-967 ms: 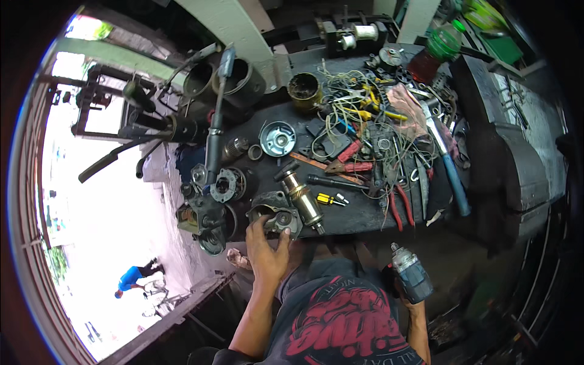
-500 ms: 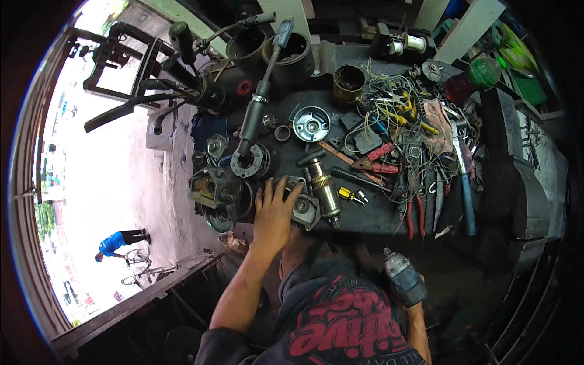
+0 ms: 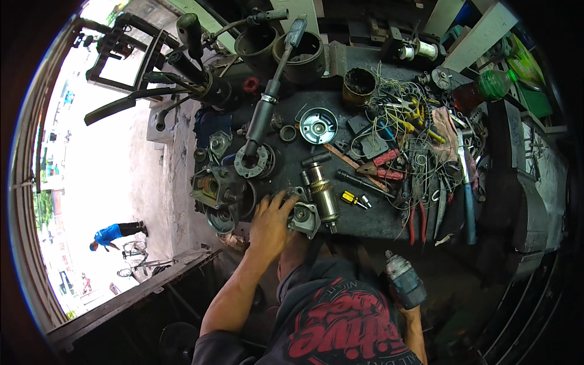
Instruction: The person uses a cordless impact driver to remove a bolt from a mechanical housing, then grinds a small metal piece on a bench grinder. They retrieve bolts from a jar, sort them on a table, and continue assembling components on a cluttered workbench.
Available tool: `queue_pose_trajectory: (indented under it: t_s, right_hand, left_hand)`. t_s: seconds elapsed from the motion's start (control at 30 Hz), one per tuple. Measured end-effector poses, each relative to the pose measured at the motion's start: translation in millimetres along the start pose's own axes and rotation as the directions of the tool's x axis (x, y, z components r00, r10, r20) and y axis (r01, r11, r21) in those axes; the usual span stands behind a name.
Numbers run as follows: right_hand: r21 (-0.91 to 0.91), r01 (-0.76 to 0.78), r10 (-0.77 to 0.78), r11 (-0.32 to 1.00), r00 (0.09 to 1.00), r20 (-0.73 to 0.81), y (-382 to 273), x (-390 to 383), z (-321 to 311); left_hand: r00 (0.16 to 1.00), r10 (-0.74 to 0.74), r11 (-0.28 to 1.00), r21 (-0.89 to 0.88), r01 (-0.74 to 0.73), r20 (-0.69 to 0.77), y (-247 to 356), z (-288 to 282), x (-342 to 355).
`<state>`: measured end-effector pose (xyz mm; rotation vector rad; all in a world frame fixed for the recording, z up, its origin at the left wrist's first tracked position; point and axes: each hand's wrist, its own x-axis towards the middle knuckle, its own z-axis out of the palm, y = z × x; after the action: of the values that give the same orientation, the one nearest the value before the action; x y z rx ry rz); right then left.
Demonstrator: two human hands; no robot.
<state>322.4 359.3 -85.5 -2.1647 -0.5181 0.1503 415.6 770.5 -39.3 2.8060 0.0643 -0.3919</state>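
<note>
My left hand [image 3: 271, 222] lies over a cast metal housing [image 3: 304, 219] at the bench's near edge, fingers bent over its upper part and hiding some of it. My right hand [image 3: 403, 307] holds a grey power tool [image 3: 406, 281] low at the right, below the bench, its fingers mostly hidden by the tool. Just right of the housing lies a shiny cylindrical armature [image 3: 322, 201], beside a small yellow-handled screwdriver [image 3: 349, 198]. Left of my hand are further housings [image 3: 210, 188] and a flanged part [image 3: 252, 161] with a long shafted tool [image 3: 263, 115] standing in it.
The dark bench [image 3: 365, 228] holds a round steel cap [image 3: 318, 126], tangled wires and tools [image 3: 420, 164], a blackened can [image 3: 359, 85], cylinders [image 3: 298, 64] and a green-capped bottle [image 3: 486, 85]. An opening [image 3: 103, 182] at left shows a person in blue [image 3: 109, 234] with a bicycle [image 3: 134, 255].
My left hand has shifted from the housing's left side to lie further over its top. The right hand still holds the power tool low. The whole view has shifted slightly as the head moved.
</note>
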Motion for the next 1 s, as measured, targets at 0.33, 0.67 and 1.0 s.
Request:
queue_pose_trajectory:
  t_s: [0.33,0.67,1.0]
  right_hand:
    - [0.169,-0.325,0.317,0.931,0.946,0.074,-9.1,10.6,-0.7]
    - [0.078,-0.076,0.074,0.994,0.997,0.029,-3.7,18.0,-1.0]
    - [-0.159,0.117,-0.130,0.980,0.989,-0.075,-1.2,8.5,7.9]
  left_hand:
    - [0.999,0.025,1.000,-0.020,-0.024,0.036,4.6,3.3,-0.6]
    - [0.995,0.098,0.990,-0.094,-0.101,-0.032,24.2,3.5,18.0]
    - [0.987,0.116,0.989,-0.077,-0.125,-0.110,6.2,14.6,25.4]
